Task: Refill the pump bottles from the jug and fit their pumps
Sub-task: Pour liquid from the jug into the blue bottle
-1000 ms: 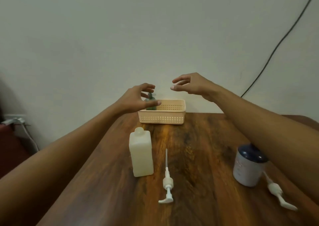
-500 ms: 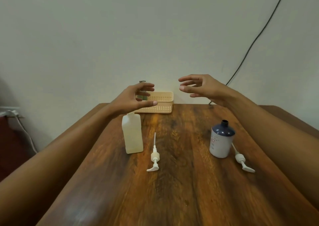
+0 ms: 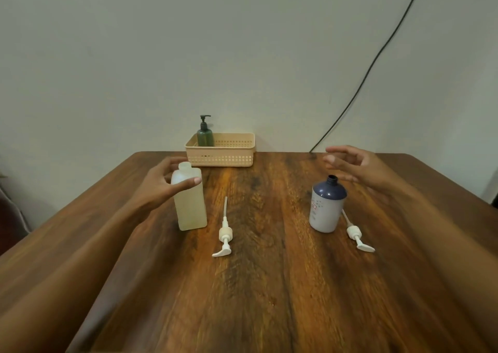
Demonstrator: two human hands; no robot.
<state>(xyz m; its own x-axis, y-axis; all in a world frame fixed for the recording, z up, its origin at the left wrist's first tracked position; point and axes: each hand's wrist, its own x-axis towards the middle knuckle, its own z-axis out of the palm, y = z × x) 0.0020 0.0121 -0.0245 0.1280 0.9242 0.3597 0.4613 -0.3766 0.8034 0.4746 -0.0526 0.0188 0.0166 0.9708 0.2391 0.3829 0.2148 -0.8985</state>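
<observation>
A translucent white rectangular bottle [image 3: 190, 210] with an uncapped neck stands left of centre on the wooden table [image 3: 269, 285]. My left hand [image 3: 159, 188] grips its shoulder, the thumb across the front and the fingers behind. A round white bottle with a dark blue top [image 3: 326, 210] stands open-necked to the right. My right hand [image 3: 358, 167] hovers just behind and to the right of it, fingers spread, holding nothing. One white pump [image 3: 225, 235] lies between the two bottles, and a second pump [image 3: 354, 231] lies right of the blue-topped bottle.
A beige perforated basket [image 3: 226, 156] sits at the table's far edge against the wall, with a dark green pump bottle [image 3: 204, 134] standing in its left end. A black cable [image 3: 363, 75] runs down the wall at the right.
Both hands have come down and apart from in front of the basket. The left one now wraps the white bottle; the right one has moved out beside the blue-topped bottle. The view has tilted down.
</observation>
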